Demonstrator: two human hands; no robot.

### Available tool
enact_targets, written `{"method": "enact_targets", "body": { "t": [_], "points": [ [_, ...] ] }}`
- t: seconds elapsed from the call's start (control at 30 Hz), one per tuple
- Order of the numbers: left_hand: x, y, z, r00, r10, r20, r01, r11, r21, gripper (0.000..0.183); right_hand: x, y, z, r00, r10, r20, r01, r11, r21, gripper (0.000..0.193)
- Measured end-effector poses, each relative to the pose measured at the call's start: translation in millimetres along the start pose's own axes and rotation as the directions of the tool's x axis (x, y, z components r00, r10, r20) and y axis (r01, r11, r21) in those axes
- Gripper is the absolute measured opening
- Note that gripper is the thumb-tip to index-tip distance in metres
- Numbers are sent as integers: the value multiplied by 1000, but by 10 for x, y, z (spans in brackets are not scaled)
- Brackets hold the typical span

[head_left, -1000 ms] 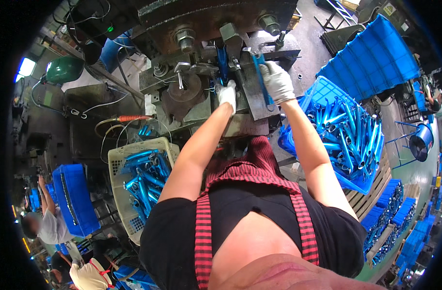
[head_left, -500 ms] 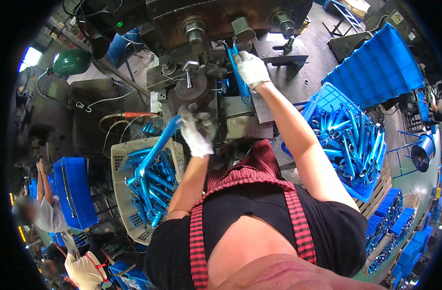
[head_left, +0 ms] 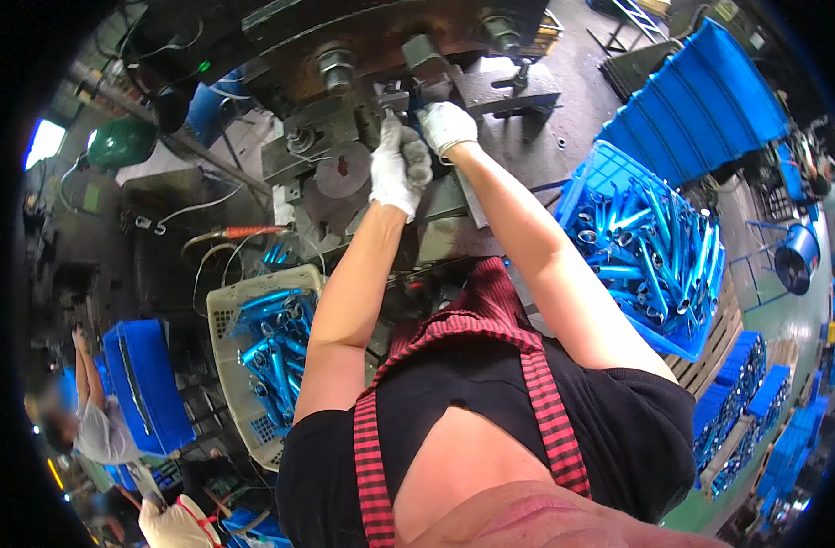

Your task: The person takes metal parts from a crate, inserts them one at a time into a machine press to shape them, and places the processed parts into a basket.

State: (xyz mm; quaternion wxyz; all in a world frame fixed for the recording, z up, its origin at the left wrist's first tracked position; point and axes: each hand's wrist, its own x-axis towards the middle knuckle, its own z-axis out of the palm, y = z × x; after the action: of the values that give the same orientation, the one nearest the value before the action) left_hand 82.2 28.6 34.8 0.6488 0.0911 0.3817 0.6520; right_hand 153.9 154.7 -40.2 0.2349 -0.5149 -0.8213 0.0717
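Note:
My left hand [head_left: 400, 169], in a white glove with grey fingers, is closed on a short bright metal pin with a crossbar [head_left: 392, 98] at the front of the machine's fixture. Close beside it, my right hand [head_left: 448, 126], also gloved, is curled against the fixture block [head_left: 481, 89]. Its fingertips and whatever they hold are hidden. Left of my hands lies a round steel disc [head_left: 342, 171] with a dark hole in its middle. Large bolts [head_left: 336, 71] stand on the press [head_left: 290, 36] above.
A cream crate [head_left: 224, 365] of blue metal tubes stands at left; a blue crate [head_left: 609, 157] heaped with similar tubes [head_left: 655, 247] is at right. Behind that leans a large blue bin [head_left: 701, 100]. A green lamp [head_left: 122, 142] hangs at left. Another person [head_left: 102, 429] is farther left.
My left hand has let go of a blue tube over the cream crate and moved up to the fixture. The crossbar pin has left the disc. The blue tube by my right hand no longer shows.

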Motion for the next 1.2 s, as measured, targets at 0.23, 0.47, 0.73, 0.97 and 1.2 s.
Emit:
{"method": "enact_targets", "body": {
  "t": [0.23,0.47,0.73,0.97,1.2],
  "points": [
    [462,-730,314,968,-239,76,240,971,-5,30,-656,812,-649,962,164,-219,-139,983,124,26],
    [726,-1011,116,954,-296,47,298,953,-45,19,-1699,2577,-2374,704,595,-387,-707,638,-305,22],
    [732,-1018,37,958,-285,32,284,959,25,23,-2724,3585,-3013,179,936,-304,-932,62,-358,25],
    [762,-1037,107,940,-326,102,319,945,77,29,-2558,3313,-3249,240,934,-266,-970,239,-36,50],
    [632,-653,-12,937,-289,195,269,955,122,30,-1611,2138,-2514,787,618,4,-616,784,78,51]
  ]
}}
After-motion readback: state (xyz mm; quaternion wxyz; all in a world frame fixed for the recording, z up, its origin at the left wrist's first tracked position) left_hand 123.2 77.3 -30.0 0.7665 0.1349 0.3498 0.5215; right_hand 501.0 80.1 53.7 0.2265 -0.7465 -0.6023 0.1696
